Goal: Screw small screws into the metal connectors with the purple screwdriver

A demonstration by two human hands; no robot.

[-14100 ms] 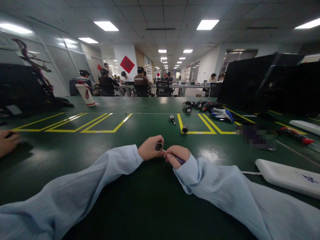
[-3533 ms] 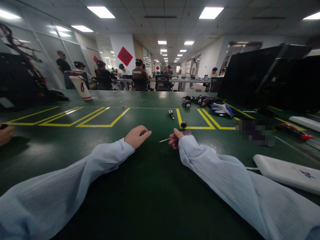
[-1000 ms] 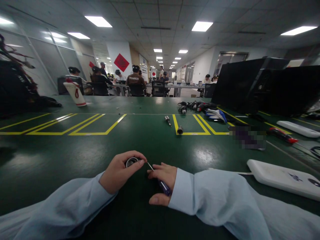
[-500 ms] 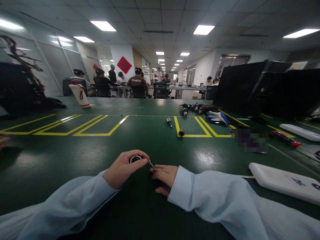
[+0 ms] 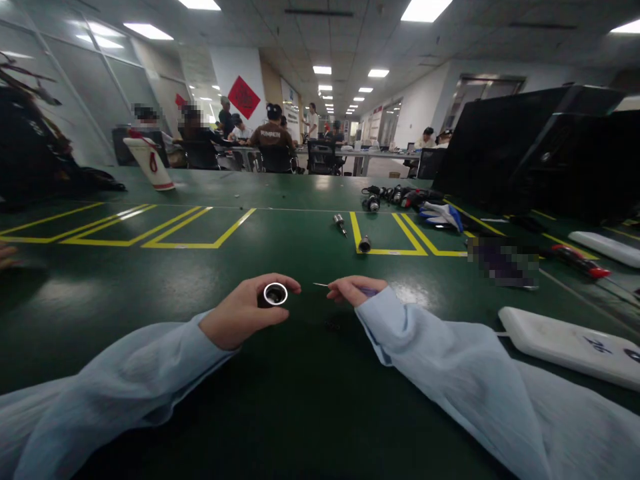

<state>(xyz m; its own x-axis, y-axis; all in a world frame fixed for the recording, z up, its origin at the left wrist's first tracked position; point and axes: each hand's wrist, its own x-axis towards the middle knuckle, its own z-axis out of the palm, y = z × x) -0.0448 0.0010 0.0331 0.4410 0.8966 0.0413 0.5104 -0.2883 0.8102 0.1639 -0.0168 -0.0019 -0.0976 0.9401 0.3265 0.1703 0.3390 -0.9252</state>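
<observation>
My left hand (image 5: 240, 310) is closed round a small black cylindrical part with a silver ring (image 5: 275, 294), its open end facing me. My right hand (image 5: 356, 291) pinches a thin screwdriver with a purple handle (image 5: 369, 291); its metal tip (image 5: 320, 285) points left toward the part, a short gap away. Both hands rest low over the green table (image 5: 310, 413). A tiny dark piece (image 5: 331, 325) lies on the mat between my wrists.
A metal bit (image 5: 340, 225) and a small cylinder (image 5: 365, 245) lie by the yellow lines ahead. Tools and gloves (image 5: 400, 198) sit further right, a red-handled screwdriver (image 5: 580, 260) and white flat devices (image 5: 570, 347) at right. Another person's hand (image 5: 6, 255) shows at the left edge.
My hands have moved apart and further out on the table. The screwdriver tip has come away from the part, which my left hand has turned with its opening toward me.
</observation>
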